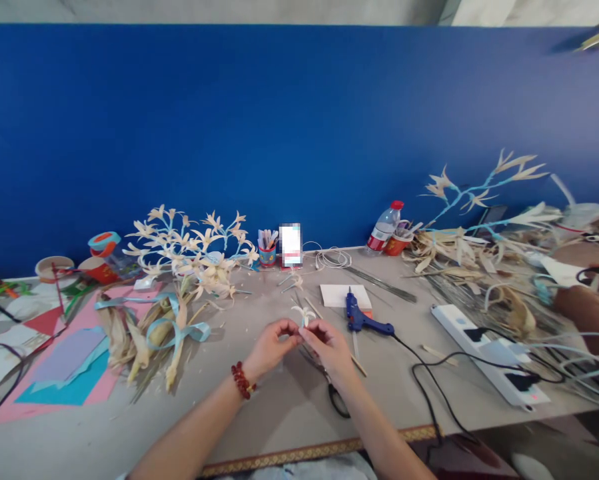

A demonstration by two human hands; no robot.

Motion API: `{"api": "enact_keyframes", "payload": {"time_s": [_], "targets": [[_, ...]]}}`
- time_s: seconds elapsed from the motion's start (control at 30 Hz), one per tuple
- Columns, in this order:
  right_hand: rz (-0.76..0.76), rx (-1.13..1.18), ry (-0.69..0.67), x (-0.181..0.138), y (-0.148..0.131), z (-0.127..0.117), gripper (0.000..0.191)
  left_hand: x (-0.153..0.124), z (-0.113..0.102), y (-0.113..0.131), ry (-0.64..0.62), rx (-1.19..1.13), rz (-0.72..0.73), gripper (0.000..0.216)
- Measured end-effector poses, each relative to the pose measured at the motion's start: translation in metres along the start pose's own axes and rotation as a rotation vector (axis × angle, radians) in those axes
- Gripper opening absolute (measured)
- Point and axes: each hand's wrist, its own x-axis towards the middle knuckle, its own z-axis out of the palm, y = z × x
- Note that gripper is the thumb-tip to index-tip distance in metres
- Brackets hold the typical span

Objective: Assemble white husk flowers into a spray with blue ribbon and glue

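Observation:
Between my two hands, above the middle of the table, is a small pale husk flower (305,315) with thin curled petals. My left hand (275,343) pinches it low down from the left, a red bead bracelet on the wrist. From the right, the fingertips of my right hand (326,341) close on the same flower. The fingers hide its base. Black-handled scissors (338,402) lie under my right forearm. A blue hot glue gun (362,317) rests right of my hands, partly on a white and orange box (336,295).
Finished husk flowers (194,250) and dried husks (139,333) lie at the left, beside coloured paper (69,367). A power strip (489,357) with cables is at the right. Beyond it, another person's arm (582,310) works near more husks. A bottle (385,227) and phone (290,245) stand by the blue partition.

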Motion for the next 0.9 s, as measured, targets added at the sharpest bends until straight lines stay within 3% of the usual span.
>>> {"api": "enact_keyframes", "payload": {"time_s": [0.1,0.17,0.27,0.37,0.47,0.57,0.73,0.9], "targets": [[-0.006,-0.032,-0.032,-0.003,0.001,0.009,0.032,0.000,-0.011,-0.012,0.062,0.076,-0.057,0.022],[-0.043,-0.258,-0.092,-0.005,-0.001,0.005,0.028,0.004,-0.026,-0.020,0.122,0.171,-0.101,0.022],[-0.110,-0.810,-0.138,-0.003,-0.010,-0.020,0.022,0.015,-0.052,-0.031,0.199,0.368,-0.170,0.015],[-0.121,-1.037,-0.056,0.012,-0.018,-0.054,0.016,0.026,-0.067,-0.038,0.218,0.558,-0.237,0.010],[-0.146,-1.190,-0.037,0.034,-0.022,-0.075,0.014,0.034,-0.065,-0.040,0.222,0.707,-0.270,0.012],[-0.170,-1.293,-0.055,0.047,-0.020,-0.079,0.011,0.038,-0.056,-0.039,0.231,0.813,-0.278,0.013],[-0.190,-1.402,0.049,0.032,-0.016,-0.081,0.018,0.037,-0.052,-0.038,0.256,0.919,-0.253,0.015],[-0.087,-1.475,0.125,0.028,-0.019,-0.119,0.018,0.036,-0.056,-0.040,0.258,0.943,-0.239,0.017]]}}
